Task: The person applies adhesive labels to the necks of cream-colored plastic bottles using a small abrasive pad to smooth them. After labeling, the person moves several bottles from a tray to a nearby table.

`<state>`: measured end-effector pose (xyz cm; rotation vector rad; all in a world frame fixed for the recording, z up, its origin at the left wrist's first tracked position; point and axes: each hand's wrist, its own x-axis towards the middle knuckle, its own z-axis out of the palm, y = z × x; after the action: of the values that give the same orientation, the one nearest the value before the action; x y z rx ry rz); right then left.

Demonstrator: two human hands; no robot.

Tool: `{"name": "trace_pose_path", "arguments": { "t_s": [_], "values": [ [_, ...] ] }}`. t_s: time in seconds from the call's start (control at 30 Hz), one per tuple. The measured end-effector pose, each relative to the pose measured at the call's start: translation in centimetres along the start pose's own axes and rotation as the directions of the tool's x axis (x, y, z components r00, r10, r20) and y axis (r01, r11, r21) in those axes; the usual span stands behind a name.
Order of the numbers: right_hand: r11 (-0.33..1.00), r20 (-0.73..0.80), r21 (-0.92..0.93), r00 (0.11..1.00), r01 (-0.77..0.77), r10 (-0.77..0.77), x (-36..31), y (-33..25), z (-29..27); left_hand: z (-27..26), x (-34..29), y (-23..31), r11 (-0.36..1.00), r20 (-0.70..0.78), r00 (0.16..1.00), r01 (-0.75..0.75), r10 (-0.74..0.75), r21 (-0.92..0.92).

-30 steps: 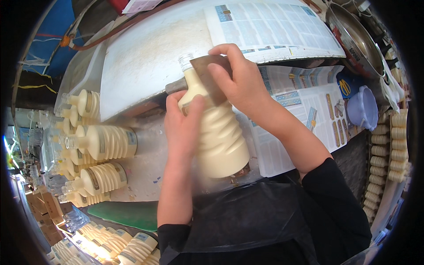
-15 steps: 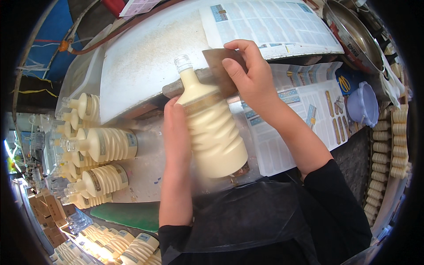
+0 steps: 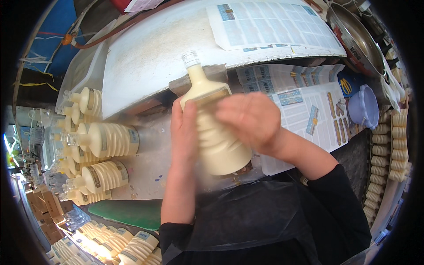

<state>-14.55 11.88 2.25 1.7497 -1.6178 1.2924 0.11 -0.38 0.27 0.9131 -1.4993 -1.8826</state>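
Observation:
A cream bottle (image 3: 223,152) with wavy ridged sides and a clear glass threaded neck lies tilted before me, its neck pointing away. A gold-brown label strip (image 3: 212,95) crosses its shoulder. My left hand (image 3: 183,132) is closed round the bottle's left side, thumb on top near the strip. My right hand (image 3: 254,119), smeared by motion, is over the bottle's right side just below the strip. Its fingers are bent round a flat brown scraper, of which only a brownish blur shows at the fingertips. The bottle's shoulder rests against a grey-brown block (image 3: 179,86).
Several similar bottles (image 3: 112,140) lie stacked at left, with more at lower left. Label sheets (image 3: 293,112) lie at right beside a lavender bucket (image 3: 363,106). A white board (image 3: 150,57) holds another label sheet (image 3: 269,24). A round metal pan (image 3: 355,37) stands at far right.
My right hand has moved down from beside the neck onto the bottle below the label strip, and the brown scraper is now mostly hidden. My left thumb now lies on the bottle's top.

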Motion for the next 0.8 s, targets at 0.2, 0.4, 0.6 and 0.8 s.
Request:
{"name": "trace_pose_path", "arguments": {
  "t_s": [0.2,0.4,0.6,0.8],
  "values": [
    [0.996,0.067,-0.091,0.998,0.003,0.003,1.6,-0.1,-1.1,0.2,-0.5,0.7,0.990,0.012,0.998,0.060,-0.059,-0.131],
    [0.999,0.077,-0.004,0.996,0.036,-0.036,1.8,-1.5,-0.9,0.1,-0.5,0.5,0.915,0.032,0.979,0.199,-0.201,-0.350],
    [0.992,0.185,0.046,0.975,0.116,-0.123,2.3,-2.6,-1.0,1.7,-1.4,2.9,0.800,0.042,0.937,0.319,-0.347,-0.508],
    [0.987,0.216,-0.100,0.971,0.123,-0.099,4.5,-3.2,-0.8,1.8,-1.5,2.6,0.752,0.104,0.940,0.323,-0.324,-0.575]
  ]
}}
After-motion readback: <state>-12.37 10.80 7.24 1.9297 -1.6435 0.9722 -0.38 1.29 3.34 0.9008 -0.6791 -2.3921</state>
